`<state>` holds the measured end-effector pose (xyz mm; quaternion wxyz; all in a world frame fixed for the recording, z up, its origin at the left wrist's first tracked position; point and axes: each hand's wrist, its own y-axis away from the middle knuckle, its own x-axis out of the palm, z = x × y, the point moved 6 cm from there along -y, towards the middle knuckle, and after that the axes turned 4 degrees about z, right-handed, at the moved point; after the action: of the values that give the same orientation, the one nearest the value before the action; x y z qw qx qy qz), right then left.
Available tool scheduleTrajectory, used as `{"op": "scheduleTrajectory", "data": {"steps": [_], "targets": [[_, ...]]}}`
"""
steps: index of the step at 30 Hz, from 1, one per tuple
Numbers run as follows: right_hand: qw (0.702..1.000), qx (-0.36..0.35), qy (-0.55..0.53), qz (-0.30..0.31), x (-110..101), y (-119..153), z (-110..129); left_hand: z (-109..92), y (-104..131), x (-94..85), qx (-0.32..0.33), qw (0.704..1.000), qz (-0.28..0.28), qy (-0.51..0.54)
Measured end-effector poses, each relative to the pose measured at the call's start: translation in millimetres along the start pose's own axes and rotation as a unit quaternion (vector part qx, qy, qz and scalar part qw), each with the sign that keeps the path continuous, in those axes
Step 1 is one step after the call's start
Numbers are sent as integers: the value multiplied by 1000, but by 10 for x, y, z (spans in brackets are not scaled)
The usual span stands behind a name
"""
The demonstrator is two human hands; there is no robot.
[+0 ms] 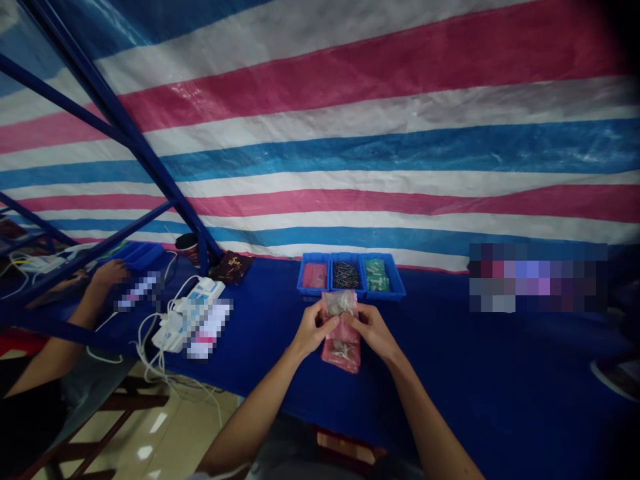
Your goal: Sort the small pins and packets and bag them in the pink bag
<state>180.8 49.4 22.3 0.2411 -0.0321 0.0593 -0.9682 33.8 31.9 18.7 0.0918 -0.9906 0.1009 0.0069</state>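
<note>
Between my two hands is a pink plastic bag [340, 307], clear enough to show greyish contents. My left hand [314, 328] pinches its left side, the thumb lying across the front. On the other side my right hand [371, 329] grips it in the same way, and the two thumbs nearly meet. Just below it is a second pink bag [341, 355] with pale thin pieces inside; whether the two are joined I cannot tell. Right behind my hands stands a blue three-part tray [395, 281] holding pink bags [315, 275], dark screws or nails [346, 275] and green packets [377, 275].
To the left on the blue table [450, 373] lie a white power strip [193, 313] with tangled cables, a dark brown packet [231, 267] and a cup [187, 245]. Blue metal bars [150, 167] rise there. Beyond them another person's arm [93, 300] reaches to a blue tray [135, 259].
</note>
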Motion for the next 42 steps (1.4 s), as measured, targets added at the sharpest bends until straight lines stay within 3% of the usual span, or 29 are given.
{"op": "scheduleTrajectory", "data": {"steps": [5,22,31,42], "targets": [[1000,3,7,-2,-16,-2,-37,6,-7,-3,-6,999,6,34],[1000,6,23,8,-30,-8,-78,86,-12,-22,-31,1000,4,-5],[999,-1,50,-1,8,-23,-67,86,-16,-16,-33,997,12,71],[998,-6,52,-16,-33,1,-18,54,-5,-51,9,998,-24,-50]]}}
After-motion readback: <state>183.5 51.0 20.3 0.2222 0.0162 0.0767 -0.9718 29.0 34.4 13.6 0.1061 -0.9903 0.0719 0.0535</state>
